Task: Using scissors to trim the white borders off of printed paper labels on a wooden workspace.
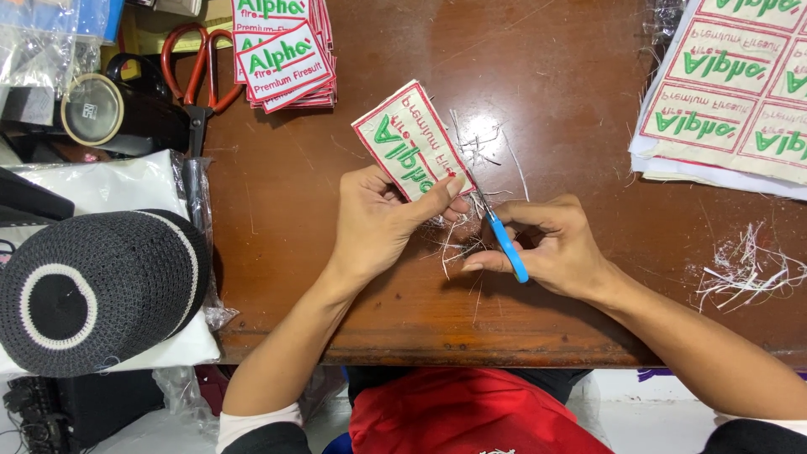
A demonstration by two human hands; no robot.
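Red-edged rectangular patch (409, 139) in left hand (378, 223), blue-handled snips (503, 240) in right hand (555, 248).

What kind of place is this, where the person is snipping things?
Probably a small sewing or embroidery workshop. The left hand holds an embroidered patch, the right hand works blue-handled snips, a stack of finished patches waits nearby, and thread scraps litter the wooden table.

Red-edged embroidered patch (410, 139) tilted; blue-handled snips (504, 244) apparently touching.
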